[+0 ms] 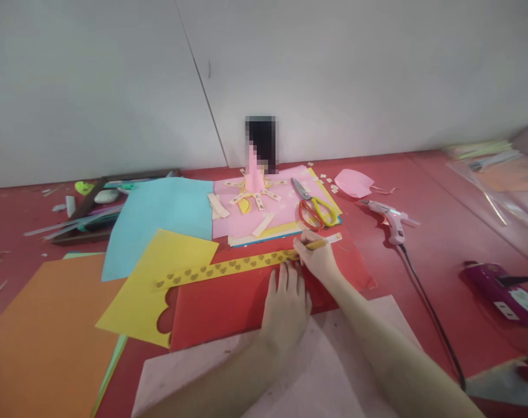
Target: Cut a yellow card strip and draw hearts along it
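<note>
My right hand (318, 255) grips a slim yellow pen with a pale end (332, 238), its tip at a yellow paper strip (229, 267). Brown hearts run in rows along this strip. My left hand (285, 305) lies flat, fingers stretched out, with its fingertips at the strip's lower edge. Under both hands is a red sheet (220, 313), with a pale pink sheet (203, 363) nearer me. The strip's left end overlaps a yellow sheet (146, 296) that has a scalloped cutout. The pen's tip is hidden by my fingers.
Scissors (315, 206) lie behind my right hand, beside a pink cone craft with paper strips (255, 180). A corded glue gun (392, 220) and a purple power strip (503, 293) are at right. Blue (168, 215) and orange (58, 325) sheets and a tool tray (78, 232) lie left.
</note>
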Demonstrator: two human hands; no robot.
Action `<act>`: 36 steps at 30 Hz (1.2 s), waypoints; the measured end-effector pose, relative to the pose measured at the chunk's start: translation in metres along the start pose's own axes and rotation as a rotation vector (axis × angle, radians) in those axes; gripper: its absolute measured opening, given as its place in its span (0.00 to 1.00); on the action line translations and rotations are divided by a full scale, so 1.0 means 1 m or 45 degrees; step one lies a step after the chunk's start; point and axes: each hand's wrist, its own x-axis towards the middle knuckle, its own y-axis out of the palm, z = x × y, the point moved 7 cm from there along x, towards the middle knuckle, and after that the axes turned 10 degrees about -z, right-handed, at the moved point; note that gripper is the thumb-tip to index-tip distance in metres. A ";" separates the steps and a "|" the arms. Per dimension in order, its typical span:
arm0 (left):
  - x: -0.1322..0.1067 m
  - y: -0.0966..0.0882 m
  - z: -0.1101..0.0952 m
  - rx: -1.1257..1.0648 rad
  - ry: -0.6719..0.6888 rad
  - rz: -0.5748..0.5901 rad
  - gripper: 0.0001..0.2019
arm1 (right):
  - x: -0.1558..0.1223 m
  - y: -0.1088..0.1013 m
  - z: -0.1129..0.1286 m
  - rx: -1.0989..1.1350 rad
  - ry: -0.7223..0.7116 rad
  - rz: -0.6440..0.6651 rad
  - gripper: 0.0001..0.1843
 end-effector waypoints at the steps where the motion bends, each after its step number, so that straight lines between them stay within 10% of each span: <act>1: 0.000 0.000 0.000 0.001 0.000 -0.003 0.21 | 0.000 0.000 0.001 -0.002 -0.002 0.001 0.16; 36: -0.005 0.005 0.001 -0.014 -0.099 0.082 0.24 | 0.003 -0.008 -0.003 0.331 0.160 -0.074 0.18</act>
